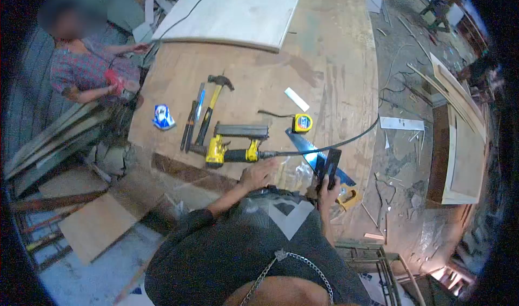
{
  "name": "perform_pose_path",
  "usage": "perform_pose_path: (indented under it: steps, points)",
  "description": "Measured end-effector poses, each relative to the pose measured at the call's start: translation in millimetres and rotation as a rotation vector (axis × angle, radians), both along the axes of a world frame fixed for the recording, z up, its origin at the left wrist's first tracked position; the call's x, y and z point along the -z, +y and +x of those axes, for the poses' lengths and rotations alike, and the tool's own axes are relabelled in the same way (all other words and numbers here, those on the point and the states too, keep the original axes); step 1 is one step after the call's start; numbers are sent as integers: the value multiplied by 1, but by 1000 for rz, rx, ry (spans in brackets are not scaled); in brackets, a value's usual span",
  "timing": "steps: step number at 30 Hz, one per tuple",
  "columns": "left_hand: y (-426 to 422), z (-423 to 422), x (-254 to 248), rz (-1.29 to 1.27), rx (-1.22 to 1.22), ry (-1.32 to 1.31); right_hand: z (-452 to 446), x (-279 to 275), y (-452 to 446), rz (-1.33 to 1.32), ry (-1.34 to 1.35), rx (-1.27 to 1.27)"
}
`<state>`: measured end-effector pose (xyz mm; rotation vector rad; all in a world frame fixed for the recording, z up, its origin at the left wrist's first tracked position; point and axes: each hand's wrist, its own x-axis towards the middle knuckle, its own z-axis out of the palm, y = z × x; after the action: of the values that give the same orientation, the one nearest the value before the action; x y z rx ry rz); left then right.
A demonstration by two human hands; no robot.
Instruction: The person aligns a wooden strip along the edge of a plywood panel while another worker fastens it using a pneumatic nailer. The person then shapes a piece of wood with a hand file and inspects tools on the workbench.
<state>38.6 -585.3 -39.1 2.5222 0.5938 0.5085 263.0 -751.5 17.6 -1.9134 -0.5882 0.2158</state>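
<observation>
On the wooden table (346, 51) lies a yellow and black nail gun (232, 146) with a black hose running right. My left hand (260, 173) rests just below its handle, fingers spread and holding nothing. My right hand (327, 189) grips a dark flat object (332, 162), which looks like a phone, over a handsaw (307, 146) with a yellow handle. A yellow tape measure (302, 123) sits above the saw. Left of the nail gun are a claw hammer (212, 106), a dark slim tool (190, 124), a blue slim tool (200, 103) and a blue-white packet (162, 117).
A white board (232, 16) covers the table's far left part, with a cable across it. Another person (89, 70) stands at the left. Wooden panels (467, 154) and scattered scraps lie on the floor at right. Plywood pieces (97, 225) are at lower left.
</observation>
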Motion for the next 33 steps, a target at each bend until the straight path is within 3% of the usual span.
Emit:
perform_pose_path:
  steps: [1, 5, 9, 11, 17, 20, 21, 23, 31, 33]
  points:
    - [1, -4, 15, 21, 59, -50, 3, -1, 4, -17, 5, -22]
    - [7, 0, -50, -160, -34, -60, 5, 20, 7, 23, 174, -194]
    - [14, -2, -76, -145, -166, -35, -1, 11, 4, -217, 249, -398]
    - [22, -3, -84, -108, -371, -212, -5, 10, 6, -159, 45, -519]
    - [50, -8, -80, 124, -593, -306, -5, 2, 17, -221, 55, -745]
    - [61, -3, -72, 78, -564, -235, -2, 0, 17, -120, -50, -726]
    - [63, -2, -67, 79, -547, -250, 0, -1, 18, -102, -208, -740]
    - [60, 0, -62, 79, -586, -88, 2, -8, 15, -151, -136, -730]
    - [59, 6, -64, 86, -595, -54, 5, -20, 6, -186, -173, -707]
    - [59, 6, -65, 113, -582, -43, 4, -24, 6, -247, -71, -699]
